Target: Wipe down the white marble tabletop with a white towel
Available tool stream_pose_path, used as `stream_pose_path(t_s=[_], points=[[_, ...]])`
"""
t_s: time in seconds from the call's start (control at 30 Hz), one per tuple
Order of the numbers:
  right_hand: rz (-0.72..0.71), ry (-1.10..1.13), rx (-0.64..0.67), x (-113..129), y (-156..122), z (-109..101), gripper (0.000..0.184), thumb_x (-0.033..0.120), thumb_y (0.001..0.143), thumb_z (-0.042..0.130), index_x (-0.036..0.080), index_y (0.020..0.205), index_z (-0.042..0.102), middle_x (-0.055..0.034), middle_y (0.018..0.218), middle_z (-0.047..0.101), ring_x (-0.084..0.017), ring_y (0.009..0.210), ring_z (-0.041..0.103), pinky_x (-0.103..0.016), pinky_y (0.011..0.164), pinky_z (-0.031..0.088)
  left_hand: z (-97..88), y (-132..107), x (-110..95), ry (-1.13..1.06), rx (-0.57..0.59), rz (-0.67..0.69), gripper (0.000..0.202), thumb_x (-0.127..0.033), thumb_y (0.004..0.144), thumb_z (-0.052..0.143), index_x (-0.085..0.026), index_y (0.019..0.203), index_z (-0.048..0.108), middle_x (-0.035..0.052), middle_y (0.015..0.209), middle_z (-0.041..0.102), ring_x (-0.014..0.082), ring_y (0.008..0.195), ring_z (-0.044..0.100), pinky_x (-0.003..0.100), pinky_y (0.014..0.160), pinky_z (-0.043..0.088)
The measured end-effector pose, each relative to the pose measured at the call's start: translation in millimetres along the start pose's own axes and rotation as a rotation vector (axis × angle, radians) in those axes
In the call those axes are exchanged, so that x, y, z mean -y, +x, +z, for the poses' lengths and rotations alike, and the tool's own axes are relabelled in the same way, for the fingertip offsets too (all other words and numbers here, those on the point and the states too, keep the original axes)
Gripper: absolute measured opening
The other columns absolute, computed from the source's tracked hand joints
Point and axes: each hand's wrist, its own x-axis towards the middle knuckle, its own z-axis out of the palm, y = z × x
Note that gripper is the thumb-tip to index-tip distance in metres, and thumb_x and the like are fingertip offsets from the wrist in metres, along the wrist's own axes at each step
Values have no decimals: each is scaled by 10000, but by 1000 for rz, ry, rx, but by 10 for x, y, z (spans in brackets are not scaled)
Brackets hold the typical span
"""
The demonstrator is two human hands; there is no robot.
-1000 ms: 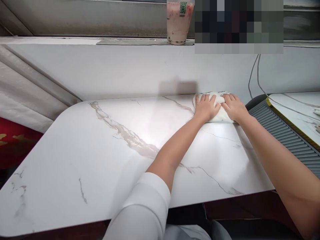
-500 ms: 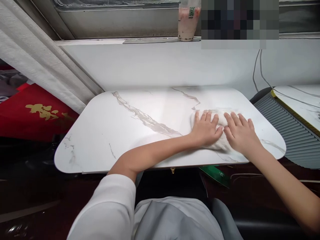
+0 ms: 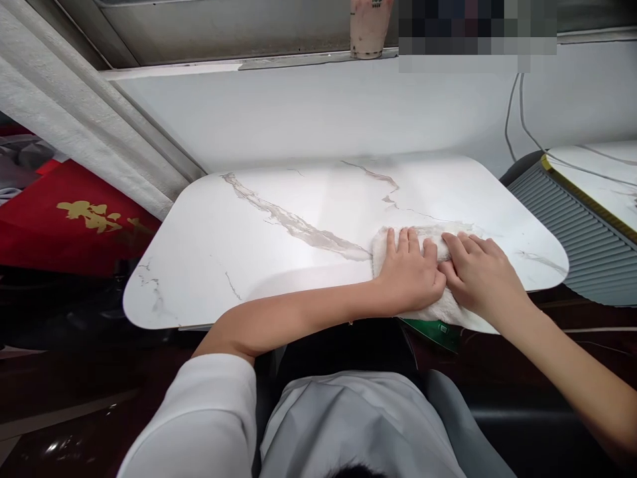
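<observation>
A white fluffy cloth [image 3: 440, 309] lies on the white marble-patterned table [image 3: 279, 259], near its front right edge. My left hand [image 3: 411, 272] presses flat on the cloth's left part, fingers stretched forward. My right hand [image 3: 480, 272] lies flat on the cloth's right part, fingers spread and pointing left, touching the left hand. Both hands cover most of the cloth.
A pink drink cup [image 3: 368, 30] stands on the window ledge at the back. A grey curtain [image 3: 74, 126] hangs at the left, with red fabric [image 3: 74, 226] below it. A grey ribbed panel [image 3: 572, 226] and cables [image 3: 517, 126] sit at the right.
Both hands have drawn the cloth from the table's far right corner back to its front edge. The view has pulled back and shows the whole tabletop.
</observation>
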Motion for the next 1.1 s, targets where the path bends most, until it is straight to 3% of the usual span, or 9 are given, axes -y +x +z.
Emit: stream_pose_path(t_s=[0.2,0.37,0.53,0.7,0.93,1.0,1.1], points=[[-15,261,-1,-68,329,76,539,209,878,344,195,1407,447,-107,1407,528,-310,1354,455,-539,1157,343,34,287,136,-95,-85,-93,511,-318,997,292,-120,1455,401,152,1596,317,287,1508,209,519,1249,76],[108,312,75,-132,799,189,477,272,945,314,266,1381,507,-34,1430,524,-338,1342,464,-515,1037,460,32,658,428,-123,-156,-116,527,-335,1009,278,-154,1497,363,105,1562,386,240,1486,266,482,1258,81],[111,309,19,-159,1405,387,435,260,965,312,243,1320,562,-58,1346,590,-314,1218,555,-433,951,487,-53,1164,831,-139,-218,-139,466,-299,1014,287,-199,1445,434,55,1474,500,188,1426,358,447,1253,116],[132,309,-17,-144,1950,578,381,244,985,340,217,1285,574,-73,1297,616,-285,1145,556,-411,965,439,-116,1587,1184,-171,-259,-198,443,-312,1016,286,-187,1416,431,54,1488,480,202,1410,348,448,1250,83],[147,143,65,-136,2408,670,368,265,1068,210,224,1321,474,-64,1337,574,-233,1164,528,-367,964,458,-146,2006,1479,-260,-225,-266,416,-399,1011,207,-339,1377,396,-81,1444,524,287,1385,214,423,1240,-144],[136,141,42,-154,2502,699,360,247,1059,248,195,1315,495,-74,1309,586,-238,1150,539,-377,959,477,-165,2081,1525,-250,-242,-285,384,-397,1007,261,-338,1347,430,-62,1428,538,295,1356,256,444,1258,-60],[144,191,0,-181,2613,740,366,286,1056,287,167,1275,556,-91,1233,622,-260,1096,564,-404,909,501,-198,2147,1567,-183,-293,-308,360,-398,1013,338,-287,1315,498,-6,1395,553,320,1291,368,469,1227,200]])
